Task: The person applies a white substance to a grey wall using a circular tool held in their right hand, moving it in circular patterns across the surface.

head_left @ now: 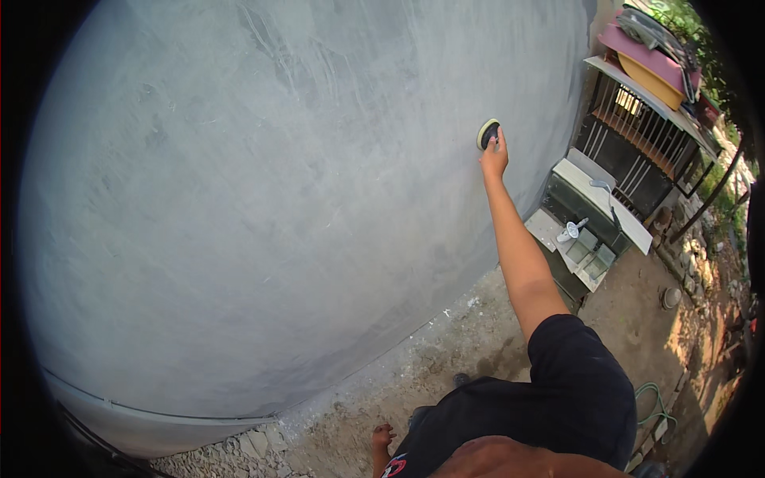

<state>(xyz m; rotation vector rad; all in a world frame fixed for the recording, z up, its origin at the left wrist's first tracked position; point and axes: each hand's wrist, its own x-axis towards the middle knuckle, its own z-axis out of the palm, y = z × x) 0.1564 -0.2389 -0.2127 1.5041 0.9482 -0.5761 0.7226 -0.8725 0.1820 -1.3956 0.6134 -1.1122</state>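
My right hand (495,158) reaches out with a straight arm, its fingers closed around a round sanding pad (483,134). The pad has a black back and a pale yellow rim, and it is held at the grey plastered wall (319,175). From this angle the pad's working face is hidden. Low in the picture, my left hand (383,436) hangs beside my body, away from the wall. Its fingers are loosely bent, and nothing shows in them.
At right stands a worktop (602,199) with a scraper-like tool, and a lower shelf (550,231) with a white fitting. Behind it is a barred cage (629,135) with basins on top. A small bucket (671,298) and a green hose (657,406) lie on the ground. Rubble (239,450) borders the wall's foot.
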